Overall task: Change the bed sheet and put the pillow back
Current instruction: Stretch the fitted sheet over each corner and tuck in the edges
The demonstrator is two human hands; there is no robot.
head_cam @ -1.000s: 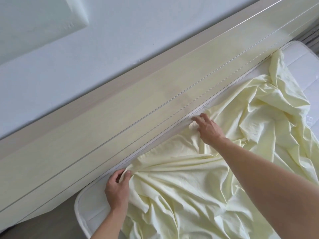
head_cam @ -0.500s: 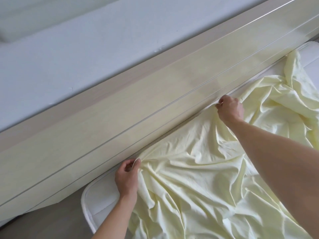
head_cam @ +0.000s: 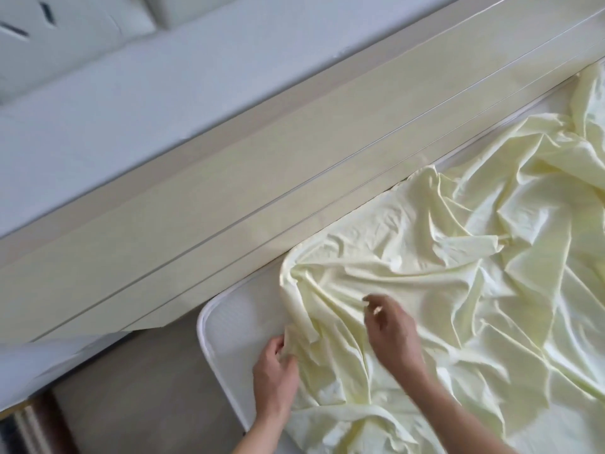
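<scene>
A white wall (head_cam: 131, 103) and a pale wooden headboard (head_cam: 294, 165) run diagonally behind a bed with a bare white mattress (head_cam: 235, 322). A crumpled pale yellow bed sheet (head_cam: 442, 273) lies over most of the mattress, leaving the near left corner uncovered. The left hand (head_cam: 275, 371) pinches the sheet's edge near that corner. The right hand (head_cam: 389, 329) hovers just above the sheet, fingers loosely curled and grasping nothing.

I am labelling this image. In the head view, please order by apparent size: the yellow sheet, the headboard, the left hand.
1. headboard and yellow sheet: similar, both cut off, so unranked.
2. left hand, far smaller.
</scene>
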